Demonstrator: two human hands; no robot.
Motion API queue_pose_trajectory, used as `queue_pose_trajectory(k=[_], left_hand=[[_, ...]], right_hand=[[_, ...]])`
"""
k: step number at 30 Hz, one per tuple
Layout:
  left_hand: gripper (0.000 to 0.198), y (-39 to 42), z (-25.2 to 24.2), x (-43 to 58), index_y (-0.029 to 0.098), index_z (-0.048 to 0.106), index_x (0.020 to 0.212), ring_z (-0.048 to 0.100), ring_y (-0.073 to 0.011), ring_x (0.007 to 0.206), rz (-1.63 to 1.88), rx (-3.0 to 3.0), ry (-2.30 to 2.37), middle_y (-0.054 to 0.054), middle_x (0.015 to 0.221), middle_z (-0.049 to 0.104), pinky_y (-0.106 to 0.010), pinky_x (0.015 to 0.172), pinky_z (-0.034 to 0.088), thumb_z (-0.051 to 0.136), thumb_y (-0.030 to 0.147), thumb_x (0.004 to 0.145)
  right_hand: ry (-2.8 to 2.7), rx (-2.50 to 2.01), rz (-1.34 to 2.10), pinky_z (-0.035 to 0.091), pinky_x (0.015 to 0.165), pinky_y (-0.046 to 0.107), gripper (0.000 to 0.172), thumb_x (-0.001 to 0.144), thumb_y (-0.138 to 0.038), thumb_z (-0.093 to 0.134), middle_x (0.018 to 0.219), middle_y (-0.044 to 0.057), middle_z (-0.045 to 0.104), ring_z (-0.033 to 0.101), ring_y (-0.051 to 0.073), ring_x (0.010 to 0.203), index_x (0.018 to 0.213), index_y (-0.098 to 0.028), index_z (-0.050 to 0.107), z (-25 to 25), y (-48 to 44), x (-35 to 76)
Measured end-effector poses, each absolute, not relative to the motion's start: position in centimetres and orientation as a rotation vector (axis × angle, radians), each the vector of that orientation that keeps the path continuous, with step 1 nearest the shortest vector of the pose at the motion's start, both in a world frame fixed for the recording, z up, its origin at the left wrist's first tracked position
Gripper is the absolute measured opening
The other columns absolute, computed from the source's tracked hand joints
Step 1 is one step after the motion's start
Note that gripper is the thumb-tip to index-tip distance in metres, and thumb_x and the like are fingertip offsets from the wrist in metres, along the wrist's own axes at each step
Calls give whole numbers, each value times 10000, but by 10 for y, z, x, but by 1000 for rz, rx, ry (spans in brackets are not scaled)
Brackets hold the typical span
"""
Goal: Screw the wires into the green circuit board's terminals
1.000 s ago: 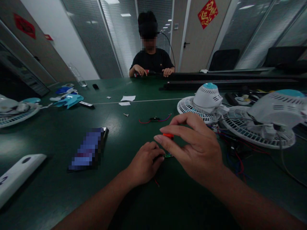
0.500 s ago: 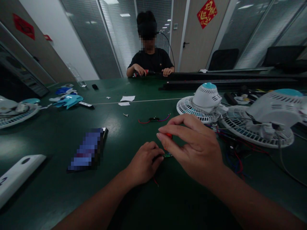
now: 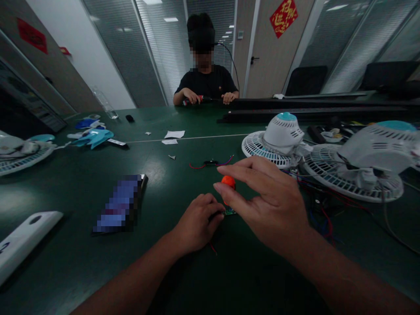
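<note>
My left hand rests low over the table, fingers curled and pinching the edge of a small green circuit board. A red wire sticks out below that hand. Over the board, my right hand has its thumb and fingers around an upright orange screwdriver, whose rounded end shows between thumb and forefinger. The hand covers most of the tool, and its lower tip is hidden. Just beyond lies a small black part with red and blue wires.
White fan housings with loose wires stand at the right. On the left are a phone and a white panel. Paper pieces lie farther back. Across the green table, a person holds a red-and-black tool.
My right thumb and forefinger have spread apart, and the orange screwdriver end shows more fully between them. The left hand stays in place on the board.
</note>
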State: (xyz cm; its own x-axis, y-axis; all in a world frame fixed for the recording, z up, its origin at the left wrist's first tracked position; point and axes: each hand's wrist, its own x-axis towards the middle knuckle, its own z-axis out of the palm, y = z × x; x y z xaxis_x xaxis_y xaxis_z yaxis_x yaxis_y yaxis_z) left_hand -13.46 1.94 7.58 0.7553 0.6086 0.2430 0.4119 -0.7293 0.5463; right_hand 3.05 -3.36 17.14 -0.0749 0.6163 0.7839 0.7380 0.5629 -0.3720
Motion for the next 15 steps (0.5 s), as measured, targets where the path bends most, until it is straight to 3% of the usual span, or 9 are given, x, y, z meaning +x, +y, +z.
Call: queue_pose_trajectory(k=[7,15], left_hand=[[154,20,76,-134,187,654,996,571,-241,949,576,2500,766,-75,1007,617,-433,860,497,560,142,882],[151,20,74,-134,186,642,986,562,-233,934,582,2484,771,-68,1007,607,-416,854,493,556,126,878]], right_hand=[[-1755,-1157,-181,468,712,374,102,784,-224,691,808,33,679,622,199,785,840,-211,607,173,-33,30],[-1774,-1111,-170,481,734,405,74,779,-173,686,810,58,693,646,220,813,820,-191,626,173,-33,31]])
